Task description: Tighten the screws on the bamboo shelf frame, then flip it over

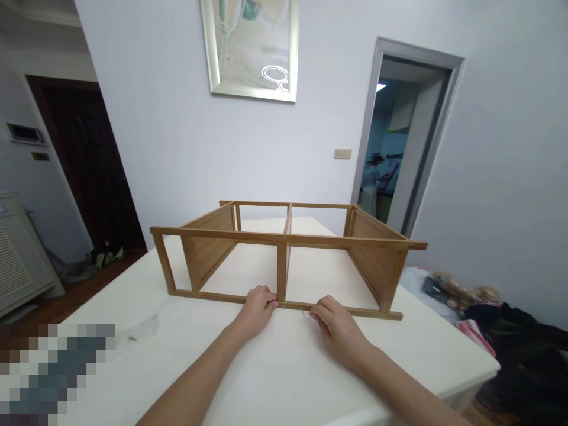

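Observation:
A bamboo shelf frame (284, 239) lies on its side on the white table (284, 367), with two panel ends and a middle divider. My left hand (257, 307) rests on the table with its fingers curled against the frame's near bottom rail, right at the foot of the middle post. My right hand (335, 322) sits a little to the right, fingers pinched near a small metal piece (305, 312) that lies just below the rail. What the pinch holds is too small to make out.
A dark door (84, 171) stands at the left, a white unit (18, 260) beside it. At the right an open doorway (399, 148) shows a person in another room. Dark clothes and bags (510, 337) lie by the table's right edge. A framed picture (251, 47) hangs above.

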Demonstrator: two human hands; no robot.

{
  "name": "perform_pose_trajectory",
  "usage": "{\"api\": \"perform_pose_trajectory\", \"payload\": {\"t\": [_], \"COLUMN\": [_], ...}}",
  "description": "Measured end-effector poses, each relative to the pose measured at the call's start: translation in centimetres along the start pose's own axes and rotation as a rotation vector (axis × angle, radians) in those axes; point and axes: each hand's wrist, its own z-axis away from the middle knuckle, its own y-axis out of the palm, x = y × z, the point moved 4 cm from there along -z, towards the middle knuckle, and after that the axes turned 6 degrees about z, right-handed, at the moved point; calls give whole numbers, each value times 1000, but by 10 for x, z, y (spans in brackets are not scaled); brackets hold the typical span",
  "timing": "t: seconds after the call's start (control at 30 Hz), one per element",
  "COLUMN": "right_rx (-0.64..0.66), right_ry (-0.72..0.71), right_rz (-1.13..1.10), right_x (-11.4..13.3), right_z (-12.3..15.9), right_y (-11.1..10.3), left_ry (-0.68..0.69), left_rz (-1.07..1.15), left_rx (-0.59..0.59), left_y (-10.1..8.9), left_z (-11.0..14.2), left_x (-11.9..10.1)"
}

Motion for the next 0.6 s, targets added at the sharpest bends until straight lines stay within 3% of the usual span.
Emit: {"api": "perform_pose_trajectory", "payload": {"t": [0.2,0.37,0.47,0.6], "right_rx": [-36,-100,-152,-208], "right_ry": [26,159,217,202], "right_rz": [78,117,99,83], "right_x": [-2,-22,-40,-54], "right_z": [37,68,74,71], "right_y": [-27,-50,-55,-51], "left_ry": [-122,-172,-226,-229], "left_rz": [-188,-373,-503,-573], "left_rx": [-13,-25,-43,0], "left_y": [-18,-35,-45,-40], "left_z": [3,8,14,23], "left_x": [24,28,6,-50]}}
